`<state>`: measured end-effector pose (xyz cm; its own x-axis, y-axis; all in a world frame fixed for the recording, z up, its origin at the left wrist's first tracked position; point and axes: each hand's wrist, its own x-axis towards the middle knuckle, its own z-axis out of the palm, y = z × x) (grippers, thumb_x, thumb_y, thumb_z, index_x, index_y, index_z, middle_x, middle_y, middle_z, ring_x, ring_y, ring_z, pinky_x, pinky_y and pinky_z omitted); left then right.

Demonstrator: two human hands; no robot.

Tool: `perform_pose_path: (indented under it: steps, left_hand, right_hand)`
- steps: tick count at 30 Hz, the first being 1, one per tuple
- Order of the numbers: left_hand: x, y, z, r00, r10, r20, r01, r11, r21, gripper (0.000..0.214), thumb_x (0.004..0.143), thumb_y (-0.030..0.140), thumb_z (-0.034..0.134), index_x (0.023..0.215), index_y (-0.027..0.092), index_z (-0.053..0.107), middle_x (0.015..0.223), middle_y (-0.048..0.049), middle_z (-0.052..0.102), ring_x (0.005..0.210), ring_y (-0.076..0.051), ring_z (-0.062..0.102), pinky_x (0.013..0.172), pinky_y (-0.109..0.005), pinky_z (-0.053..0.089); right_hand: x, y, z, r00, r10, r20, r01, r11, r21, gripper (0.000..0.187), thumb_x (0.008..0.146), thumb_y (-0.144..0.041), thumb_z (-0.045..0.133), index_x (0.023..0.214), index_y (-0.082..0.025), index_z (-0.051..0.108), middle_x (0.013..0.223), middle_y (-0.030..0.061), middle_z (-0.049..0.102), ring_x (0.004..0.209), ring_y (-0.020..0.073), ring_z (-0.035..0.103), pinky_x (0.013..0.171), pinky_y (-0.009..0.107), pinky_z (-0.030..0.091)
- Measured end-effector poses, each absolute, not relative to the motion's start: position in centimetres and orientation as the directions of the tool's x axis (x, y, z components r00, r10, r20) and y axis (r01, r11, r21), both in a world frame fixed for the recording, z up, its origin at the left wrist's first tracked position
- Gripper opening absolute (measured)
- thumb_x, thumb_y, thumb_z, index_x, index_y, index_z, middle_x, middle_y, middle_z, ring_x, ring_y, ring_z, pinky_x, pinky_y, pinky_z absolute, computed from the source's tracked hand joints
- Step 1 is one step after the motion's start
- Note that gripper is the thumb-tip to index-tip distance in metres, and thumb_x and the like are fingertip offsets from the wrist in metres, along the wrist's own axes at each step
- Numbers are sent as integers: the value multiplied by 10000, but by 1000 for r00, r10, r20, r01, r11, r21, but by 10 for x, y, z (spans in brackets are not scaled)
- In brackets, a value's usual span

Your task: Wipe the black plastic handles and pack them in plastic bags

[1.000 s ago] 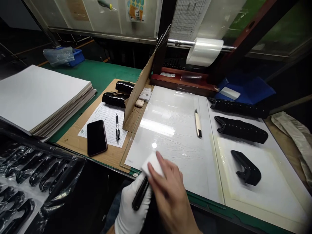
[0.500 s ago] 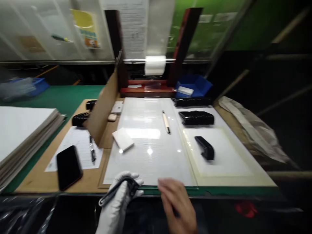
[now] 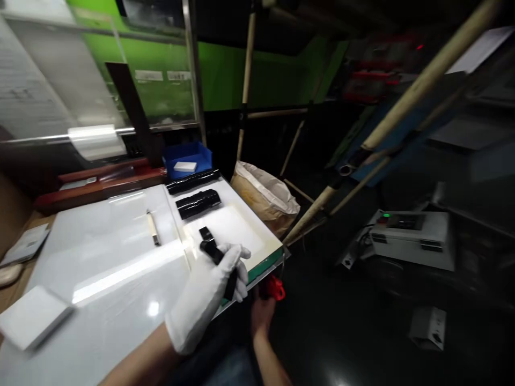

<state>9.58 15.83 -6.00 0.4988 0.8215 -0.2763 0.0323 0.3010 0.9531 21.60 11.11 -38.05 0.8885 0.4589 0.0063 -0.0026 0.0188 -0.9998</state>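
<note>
My left hand [image 3: 203,297], in a white cotton glove, is shut on a slim black moulded part [image 3: 230,285] above the near edge of a pale pad [image 3: 229,228]. Just beyond those fingers, a second black part [image 3: 205,234] lies on the pad. Two more black parts [image 3: 198,203] [image 3: 193,181] lie farther back on a white board. My bare right hand [image 3: 261,313] is below the table edge, gripping a small red object [image 3: 274,288] whose shape is partly hidden. A white block [image 3: 34,316] and a craft knife [image 3: 152,228] rest on a glossy glass sheet [image 3: 108,230].
A blue bin [image 3: 187,160] holding a white block stands behind the board, beside a red wooden ledge [image 3: 100,182]. To the right are a tied paper sack [image 3: 265,198], slanted wooden poles [image 3: 309,214] and a white electrical box [image 3: 410,241] with a green light.
The view has swung far to the right. My right hand has let go of the white block, which lies on the glass, and now grips the red object below the table edge.
</note>
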Motion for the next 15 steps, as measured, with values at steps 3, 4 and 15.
perform_pose_path:
  steps: [3,4,15]
  left_hand:
    - [154,168,-52,592,779,-208,55,219,974,336,968,455,588,1016,131,664,759,-12,677,560,-121,615,531,-250,517]
    - [172,170,-51,605,774,-189,51,199,979,306,970,424,602,1042,133,661,850,-24,691,635,-131,644,580,-268,550]
    - [256,186,-62,579,815,23,-51,7,999,251,962,357,631,1157,201,660,1205,-65,662,1030,-235,665,865,-391,579]
  right_hand:
    - [210,126,-378,902,427,-60,-115,104,-988,329,981,-395,619,1208,-158,601,1154,72,641,963,196,657,833,391,577]
    - [210,130,-377,901,426,-82,-151,129,-980,335,985,-398,613,1219,-159,596,1160,74,639,963,196,657,830,389,580]
    - [228,124,-366,820,547,-172,-304,162,-939,267,980,-386,627,1078,-137,636,981,31,667,823,156,667,740,328,588]
